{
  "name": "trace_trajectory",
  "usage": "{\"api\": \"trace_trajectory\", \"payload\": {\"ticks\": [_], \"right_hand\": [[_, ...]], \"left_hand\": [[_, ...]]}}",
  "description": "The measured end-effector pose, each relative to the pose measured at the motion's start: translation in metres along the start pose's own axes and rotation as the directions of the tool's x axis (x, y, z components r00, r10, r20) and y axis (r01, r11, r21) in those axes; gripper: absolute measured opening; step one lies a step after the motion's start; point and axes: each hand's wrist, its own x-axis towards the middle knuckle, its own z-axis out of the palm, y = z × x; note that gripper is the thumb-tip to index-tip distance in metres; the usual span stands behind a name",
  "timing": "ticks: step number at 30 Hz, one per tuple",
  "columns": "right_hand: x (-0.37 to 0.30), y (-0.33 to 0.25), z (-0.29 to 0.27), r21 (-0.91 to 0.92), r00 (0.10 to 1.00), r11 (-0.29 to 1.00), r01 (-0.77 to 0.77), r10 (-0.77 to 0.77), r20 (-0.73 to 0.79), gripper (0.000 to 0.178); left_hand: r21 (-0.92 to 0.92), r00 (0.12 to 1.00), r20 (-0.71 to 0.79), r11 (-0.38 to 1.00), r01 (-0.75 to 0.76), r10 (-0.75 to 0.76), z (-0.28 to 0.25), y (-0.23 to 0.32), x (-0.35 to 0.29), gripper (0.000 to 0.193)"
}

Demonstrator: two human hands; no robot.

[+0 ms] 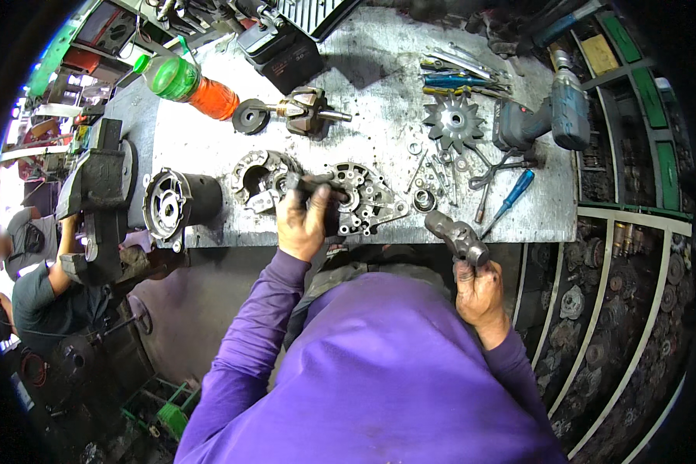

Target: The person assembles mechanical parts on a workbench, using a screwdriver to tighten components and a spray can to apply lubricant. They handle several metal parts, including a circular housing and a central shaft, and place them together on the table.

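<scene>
My left hand (301,223) is closed around a dark, stubby rod-like piece (311,185), whose exact kind I cannot make out. It is at the left side of a flat cast-metal end housing (363,197) with a round centre opening. Just left of that hand sits a round metal housing (261,176) with an open middle. My right hand (481,292) grips a ball-peen hammer (458,238), its head raised in front of the table's near edge; the fist hides most of the handle. Small bolts and a bearing (424,200) lie between the two hands, farther in.
On the metal tabletop (387,85) are a rotor (305,112), a bottle (189,87), a black battery (280,56), a fan wheel (454,121), a cordless driver (545,120) and a blue screwdriver (510,201). A vise (100,185) stands left, near another person (42,286). Parts shelves (611,309) line the right.
</scene>
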Motion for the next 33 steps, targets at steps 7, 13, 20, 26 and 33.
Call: {"api": "trace_trajectory", "payload": {"ticks": [7, 13, 20, 26, 33], "right_hand": [[0.022, 0.019, -0.015, 0.039, 0.987, 0.995, -0.092, 0.086, 0.137, 0.037], [0.026, 0.026, -0.016, 0.078, 0.966, 0.976, -0.204, 0.188, 0.176, 0.039], [0.045, 0.021, -0.018, 0.068, 0.975, 0.983, -0.173, 0.161, 0.152, 0.032], [0.061, 0.011, -0.016, 0.057, 0.965, 0.980, -0.189, 0.175, 0.196, 0.037], [0.074, 0.004, -0.010, 0.055, 0.977, 0.993, -0.109, 0.097, 0.191, 0.041]], "left_hand": [[0.177, 0.981, -0.192, 0.983, 0.052, -0.017, 0.006, 0.005, -0.014, 0.018], [0.196, 0.978, -0.184, 0.972, 0.129, -0.092, 0.003, 0.018, -0.002, 0.018], [0.400, 0.978, 0.119, 0.894, -0.203, 0.169, -0.001, 0.028, 0.011, 0.020], [0.449, 0.979, 0.152, 0.873, -0.192, 0.137, 0.002, 0.029, 0.020, 0.013], [0.499, 0.982, 0.128, 0.847, -0.185, 0.139, 0.010, 0.025, 0.019, 0.017]]}}
